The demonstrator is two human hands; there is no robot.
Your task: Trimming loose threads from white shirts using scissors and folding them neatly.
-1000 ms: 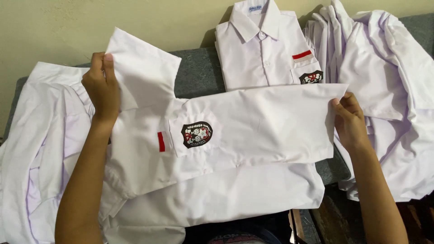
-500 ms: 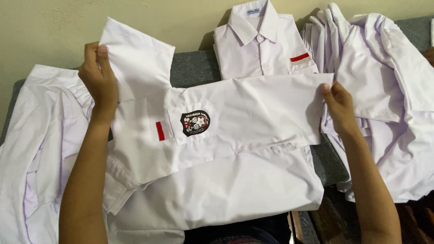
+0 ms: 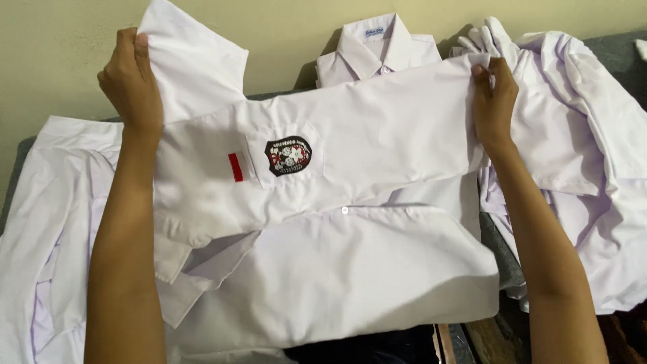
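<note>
A white short-sleeved shirt [image 3: 377,155] hangs sideways between my two hands, its chest pocket bearing a dark round badge [image 3: 288,156] and a small red tag [image 3: 236,167]. My left hand [image 3: 131,81] grips the shoulder and sleeve end at the upper left. At the upper right, my right hand [image 3: 494,98] pinches the hem end. The shirt's lower half drapes over a flat white shirt [image 3: 350,283] in front of me.
A folded white shirt [image 3: 379,50] with its collar up leans against the beige wall behind. A heap of white shirts [image 3: 586,168] lies at the right, another white shirt [image 3: 47,222] at the left. A grey surface [image 3: 509,263] shows beneath.
Both hands have lifted the shirt higher and farther away, toward the wall. It now hides most of the folded shirt behind it.
</note>
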